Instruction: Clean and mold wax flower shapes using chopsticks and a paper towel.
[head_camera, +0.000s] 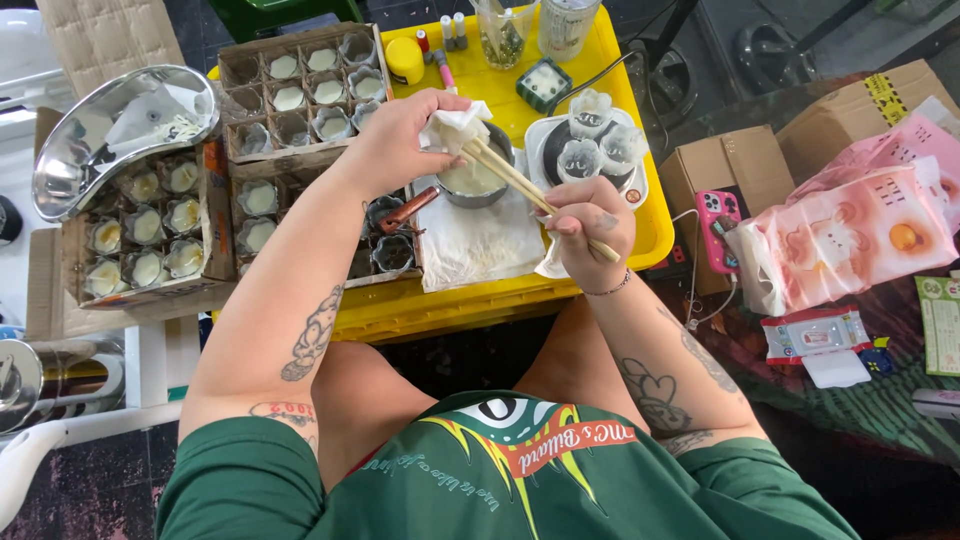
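Metal tray (70, 160) tilted at far left over a box of filled cups (150, 235). Left hand (405, 135) pinches a crumpled white tissue (455, 125) above the small metal pot (475, 185) on the yellow crate (470, 300). Right hand (585, 220) grips wooden chopsticks (520, 180), tips at the tissue. Pink phone (718, 228) lies further right.

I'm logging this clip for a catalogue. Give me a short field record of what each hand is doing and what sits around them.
left hand: pinches a white tissue wrapped at the end of the chopsticks
right hand: grips the chopsticks lower down
below hands: small metal bowl with pale liquid, on a yellow crate
left side: cardboard trays of small filled cups
right side: pink phone, pink packages
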